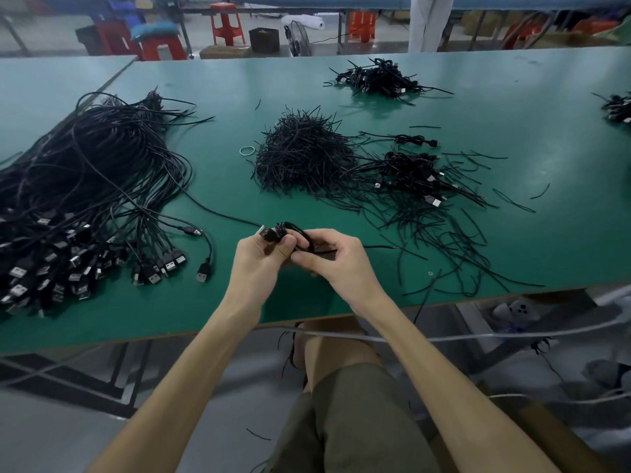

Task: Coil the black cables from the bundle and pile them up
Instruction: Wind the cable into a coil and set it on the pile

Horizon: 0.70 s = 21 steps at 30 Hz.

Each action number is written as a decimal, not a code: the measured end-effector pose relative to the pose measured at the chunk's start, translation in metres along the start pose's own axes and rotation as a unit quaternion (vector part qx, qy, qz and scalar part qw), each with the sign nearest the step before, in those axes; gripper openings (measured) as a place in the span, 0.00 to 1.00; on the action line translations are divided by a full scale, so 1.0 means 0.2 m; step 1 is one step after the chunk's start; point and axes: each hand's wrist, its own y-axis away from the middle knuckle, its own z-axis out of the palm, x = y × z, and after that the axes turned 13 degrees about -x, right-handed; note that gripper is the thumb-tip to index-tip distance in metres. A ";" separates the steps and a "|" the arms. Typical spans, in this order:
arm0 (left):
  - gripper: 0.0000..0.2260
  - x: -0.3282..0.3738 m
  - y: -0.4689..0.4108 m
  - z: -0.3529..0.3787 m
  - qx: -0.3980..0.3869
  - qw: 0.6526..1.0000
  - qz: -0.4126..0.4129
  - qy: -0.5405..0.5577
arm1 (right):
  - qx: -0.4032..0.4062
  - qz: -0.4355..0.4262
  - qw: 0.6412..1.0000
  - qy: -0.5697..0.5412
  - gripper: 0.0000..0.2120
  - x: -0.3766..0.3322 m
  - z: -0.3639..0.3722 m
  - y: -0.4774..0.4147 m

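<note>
A large bundle of loose black USB cables (85, 186) sprawls over the left of the green table (512, 107), plugs toward the front edge. Above the table's front middle, my left hand (259, 261) grips a small coil of black cable (297, 233) with its USB plug sticking out at the top left. My right hand (331, 259) pinches the same coil from the right side. One strand runs from the coil back left toward the bundle. A pile of coiled cables (409, 172) lies to the right of centre.
A heap of short black twist ties (304, 155) sits mid-table, with loose ties scattered to the front right. Another coiled pile (379, 78) lies at the back and one (618, 109) at the far right edge. A rubber band (247, 150) lies near the ties.
</note>
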 end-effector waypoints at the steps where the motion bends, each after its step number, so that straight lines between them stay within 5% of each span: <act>1: 0.10 0.00 0.00 -0.01 0.003 1.000 -0.004 -0.009 | -0.005 0.001 1.000 0.003 0.11 0.00 0.00 0.00; 8: 0.04 0.00 -0.01 -0.07 0.037 0.998 -0.016 -0.046 | -0.041 0.009 0.999 0.011 0.15 -0.01 0.01 0.00; 15: 0.21 0.00 -0.01 -0.15 0.049 0.994 -0.100 -0.018 | -0.025 0.040 0.989 0.137 0.17 0.03 0.02 0.00; 21: 0.16 0.06 -0.03 -0.24 -0.103 0.976 -0.157 -0.110 | -0.046 -0.002 0.978 0.202 0.10 -0.01 0.04 0.01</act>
